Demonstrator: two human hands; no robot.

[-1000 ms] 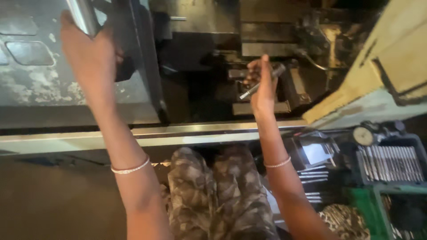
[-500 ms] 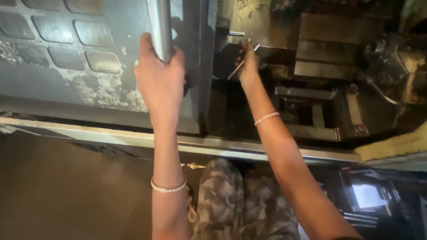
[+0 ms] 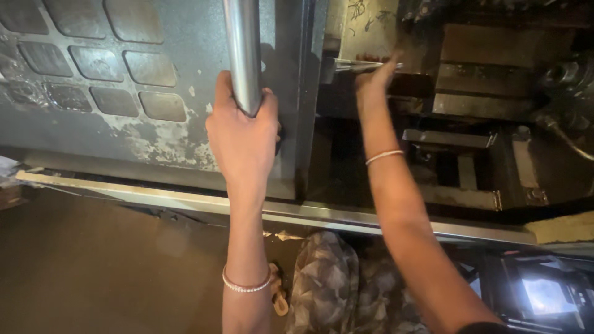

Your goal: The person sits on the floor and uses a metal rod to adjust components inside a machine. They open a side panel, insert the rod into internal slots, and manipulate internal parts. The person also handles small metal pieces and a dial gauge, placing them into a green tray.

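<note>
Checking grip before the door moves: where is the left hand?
Head view, left of centre: left hand wraps the steel handle on the grey door.

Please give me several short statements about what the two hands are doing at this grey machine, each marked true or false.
1. The left hand grips the shiny round metal bar handle on the grey sliding machine door. True.
2. The right hand rests on the patterned trousers. False: it reaches into the machine, at a thin metal rod.
3. Both wrists are bare. False: each wears a thin bracelet.
4. The door has rounded square panels. True.
</note>
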